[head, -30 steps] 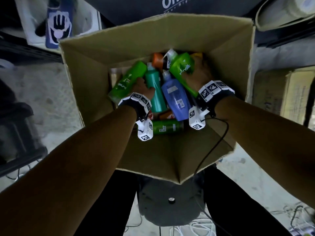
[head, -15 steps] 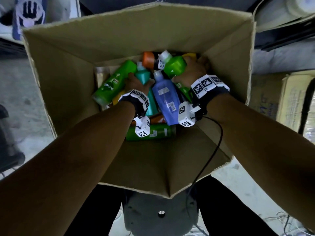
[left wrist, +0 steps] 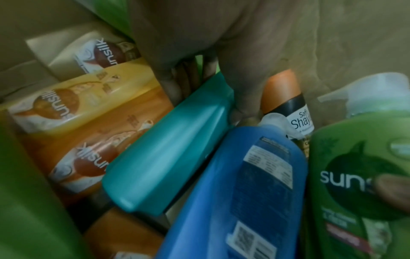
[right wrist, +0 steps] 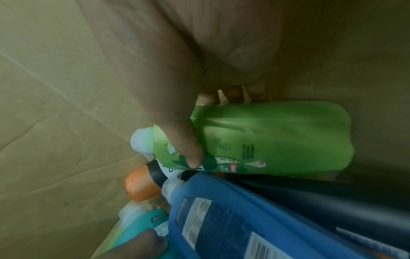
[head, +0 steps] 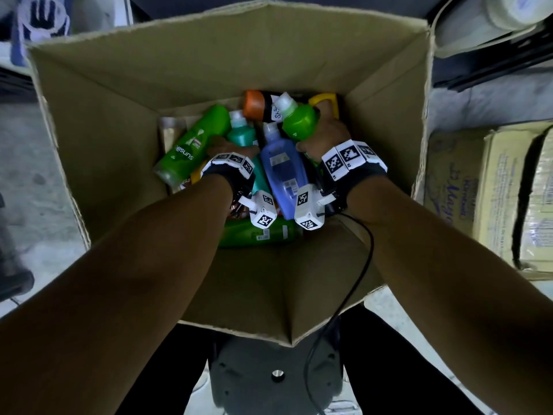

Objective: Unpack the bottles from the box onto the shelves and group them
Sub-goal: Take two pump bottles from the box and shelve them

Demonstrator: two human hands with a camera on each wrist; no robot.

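Two green bottles are held inside the open cardboard box (head: 227,55), which fills the middle of the head view. One green bottle with a white cap (head: 296,119) is seen just right of centre, tilted with its cap toward the top of the frame; the right hand (head: 324,134) is curled round its body, the thumb laid across the printed front in the right wrist view (right wrist: 272,138). A second green bottle marked "sunsilk" (head: 191,145) is seen left of centre, slanting from upper right to lower left; the left hand (head: 230,148) is placed at its lower side, with fingers curled behind it. In the left wrist view the fingers (left wrist: 241,91) are seen reaching down between the green bottle and a teal bottle (left wrist: 168,149), so the grip is closed on the green one as far as can be told.

Between the two hands a teal bottle (head: 244,136) and a blue bottle (head: 282,172) are lying side by side, touching. An orange-capped bottle (head: 254,104) is found at the upper middle of the pile, and a third green bottle (head: 257,233) is lying crosswise at the lower edge. Yellow and orange "sunsilk" bottles (left wrist: 84,98) are stacked beneath. A closed carton (head: 490,199) is seen at the right edge of the frame.
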